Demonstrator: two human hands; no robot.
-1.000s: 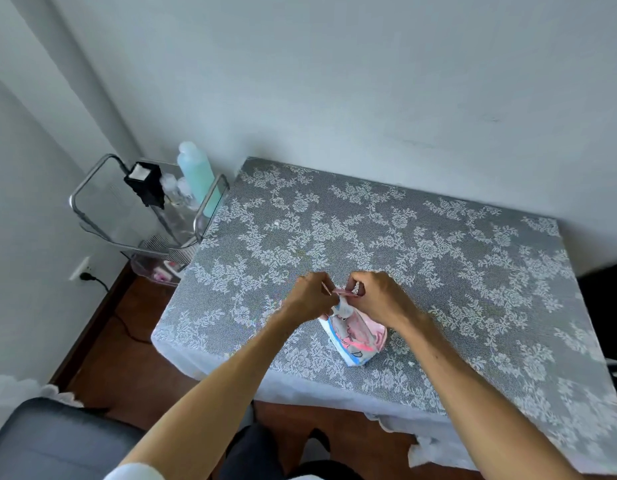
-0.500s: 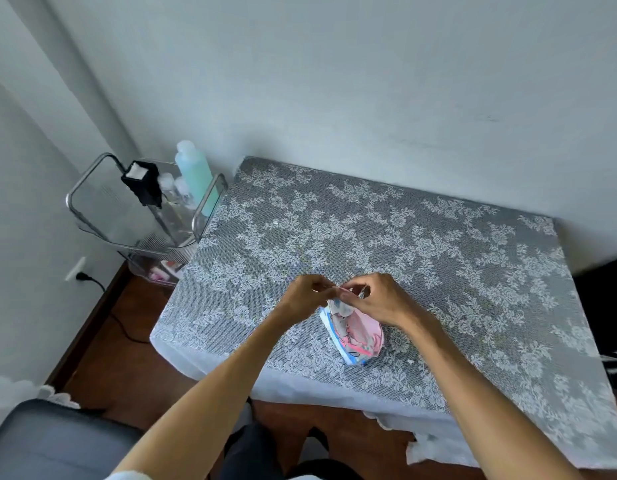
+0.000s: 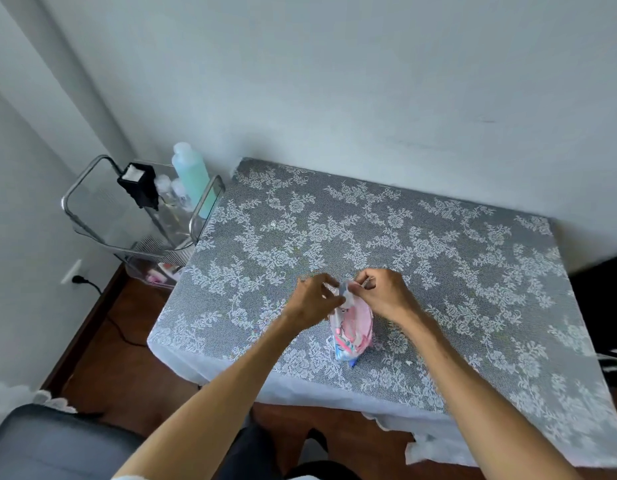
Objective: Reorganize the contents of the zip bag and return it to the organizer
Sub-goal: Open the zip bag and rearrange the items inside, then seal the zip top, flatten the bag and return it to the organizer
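A small clear zip bag (image 3: 352,332) stuffed with pink, white and blue items stands on the lace-covered table (image 3: 438,258) near its front edge. My left hand (image 3: 315,299) pinches the bag's top edge from the left. My right hand (image 3: 381,292) pinches the same top edge from the right, fingers close together. The bag's mouth is hidden between my fingers. The clear acrylic organizer (image 3: 134,216) with metal handles stands off the table's left side, in the corner.
In the organizer stand a tall teal bottle (image 3: 193,178), a black box (image 3: 139,183) and small clear bottles; a lower tier holds pink items. A wall socket with a black cord (image 3: 80,280) is at the left. A dark seat (image 3: 40,441) is at bottom left.
Both hands stay on the bag's top edge; the fingers have shifted slightly along it and the bag stands a little more upright. The view has drifted a bit.
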